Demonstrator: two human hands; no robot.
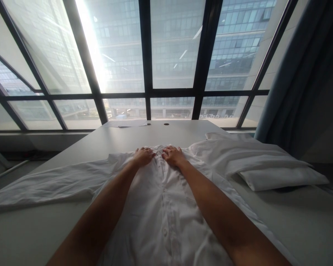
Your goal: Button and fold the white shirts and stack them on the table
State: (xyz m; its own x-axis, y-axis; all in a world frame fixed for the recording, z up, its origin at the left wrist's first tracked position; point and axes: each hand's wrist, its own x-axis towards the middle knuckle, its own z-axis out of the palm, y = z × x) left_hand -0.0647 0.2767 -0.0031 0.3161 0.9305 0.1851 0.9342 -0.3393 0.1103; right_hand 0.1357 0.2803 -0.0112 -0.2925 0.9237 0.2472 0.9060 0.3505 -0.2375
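Note:
A white button-up shirt [148, 207] lies front up on the table, its collar end away from me and its buttoned placket running down the middle. Both my arms reach forward over it. At the left side of the collar, my left hand [144, 156] has its fingers closed on the fabric. My right hand [174, 155] holds the collar's other side in the same way, a short gap from the left. One sleeve [64, 181] stretches out flat to the left. Parts of the collar are hidden under my fingers.
More white cloth [282, 175] lies folded in a heap on the right of the white table [183, 130]. Paper sheets [127, 123] rest at the table's far left edge. Large windows [172, 44] stand behind it, and a dark blue curtain [296, 85] hangs at the right.

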